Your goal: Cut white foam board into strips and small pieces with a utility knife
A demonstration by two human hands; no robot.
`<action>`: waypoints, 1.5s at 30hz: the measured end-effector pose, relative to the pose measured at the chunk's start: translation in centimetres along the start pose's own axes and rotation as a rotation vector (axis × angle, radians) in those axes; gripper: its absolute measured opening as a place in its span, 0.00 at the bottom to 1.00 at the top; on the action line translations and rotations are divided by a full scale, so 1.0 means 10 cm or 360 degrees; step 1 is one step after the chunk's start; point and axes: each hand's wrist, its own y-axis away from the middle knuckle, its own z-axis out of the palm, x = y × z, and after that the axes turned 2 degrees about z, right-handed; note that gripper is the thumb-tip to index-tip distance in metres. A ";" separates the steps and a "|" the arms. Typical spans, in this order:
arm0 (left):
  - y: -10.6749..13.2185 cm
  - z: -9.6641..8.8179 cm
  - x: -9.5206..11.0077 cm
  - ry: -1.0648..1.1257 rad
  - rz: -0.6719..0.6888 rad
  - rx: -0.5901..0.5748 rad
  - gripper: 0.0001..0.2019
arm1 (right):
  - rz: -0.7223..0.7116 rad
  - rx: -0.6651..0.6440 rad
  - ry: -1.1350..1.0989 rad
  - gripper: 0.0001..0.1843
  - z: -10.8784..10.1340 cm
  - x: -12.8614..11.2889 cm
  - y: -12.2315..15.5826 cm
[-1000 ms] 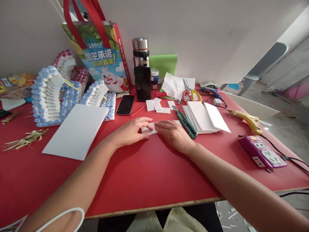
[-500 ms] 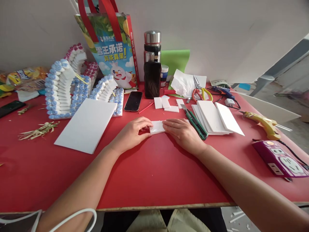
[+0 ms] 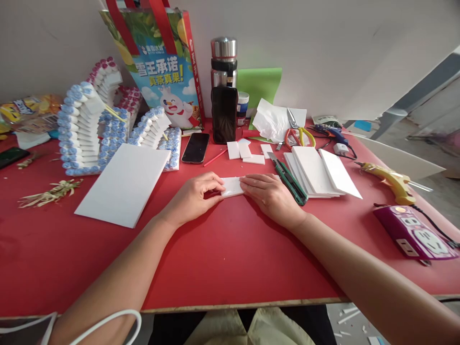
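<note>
A small white foam board strip (image 3: pixel 232 187) lies on the red table between my hands, its top shiny in the middle. My left hand (image 3: pixel 199 194) pinches its left end, thumb at the near edge and fingers at the far side. Across the right part of the strip my right hand (image 3: pixel 268 194) lies flat, fingers stretched out and together, covering much of it; the thumb is hidden. Just right of that hand rests a green utility knife (image 3: pixel 291 182). Beyond the strip are several small white board pieces (image 3: pixel 253 159).
White boards (image 3: pixel 312 170) are stacked at right, near a yellow glue gun (image 3: pixel 390 179) and purple power socket (image 3: pixel 413 235). A larger white board (image 3: pixel 124 184) lies left. Behind stand blue-and-white models (image 3: pixel 81 129), a bag (image 3: pixel 161 72), a flask (image 3: pixel 223 52), phones (image 3: pixel 196 147) and scissors (image 3: pixel 293 120).
The whole view has shifted slightly, with things appearing a little higher and further left. Both hands keep the same placement on the strip.
</note>
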 end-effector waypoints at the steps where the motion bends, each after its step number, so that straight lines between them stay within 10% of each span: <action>1: 0.00 -0.01 0.00 0.0007 -0.0005 -0.0011 0.06 | 0.0001 -0.0002 -0.0001 0.15 0.00 0.00 0.00; 45: -0.07 0.05 -0.12 -0.0120 -0.0059 0.0192 0.10 | 0.0020 -0.0012 0.0015 0.16 -0.01 -0.03 -0.01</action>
